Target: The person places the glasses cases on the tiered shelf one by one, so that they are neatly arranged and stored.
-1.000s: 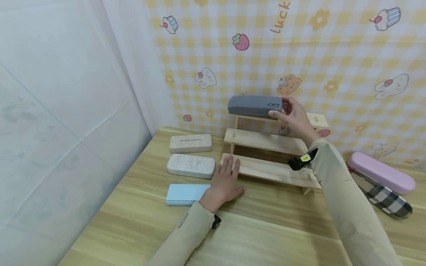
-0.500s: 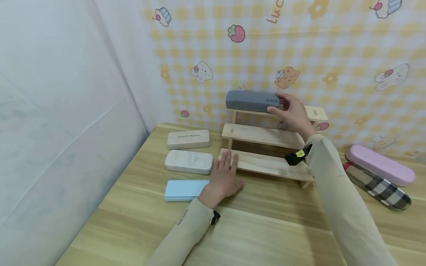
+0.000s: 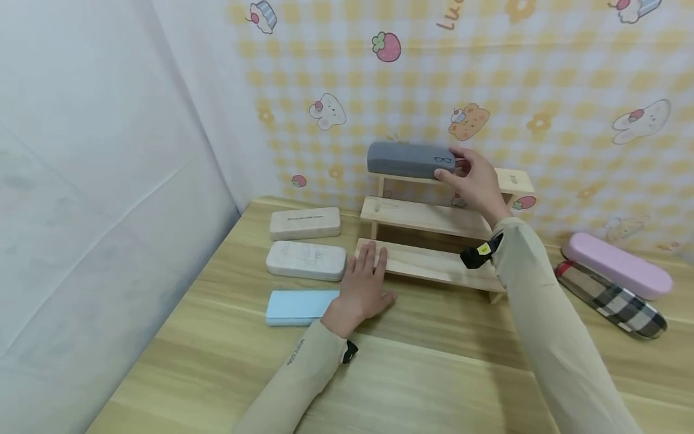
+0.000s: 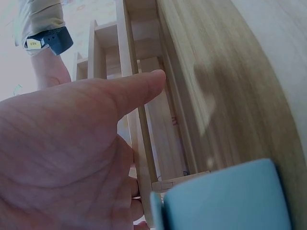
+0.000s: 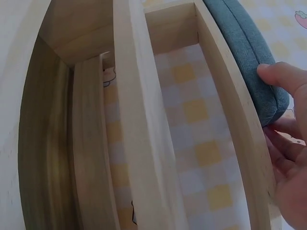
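Note:
A grey glasses case (image 3: 409, 160) with a small spectacles print lies along the left part of the top step of a three-tier wooden stand (image 3: 428, 217). My right hand (image 3: 477, 184) grips its right end, the thumb on the front face; in the right wrist view the thumb (image 5: 280, 76) presses the seam side. My left hand (image 3: 363, 289) lies with straight, spread fingers on the left end of the lowest step. Close beside that hand is a light blue glasses case (image 3: 300, 307), partly hidden by the wrist.
Left of the stand lie a beige case (image 3: 305, 223) with lettering and a white patterned case (image 3: 306, 260). To the right, a pink case (image 3: 618, 265) sits behind a plaid case (image 3: 609, 298). A checked cloth (image 3: 423, 72) hangs behind the stand.
The head view has tilted slightly downward in steps, so the scene shifts up in the picture. Both hands and the grey glasses case keep nearly the same places on the stand.

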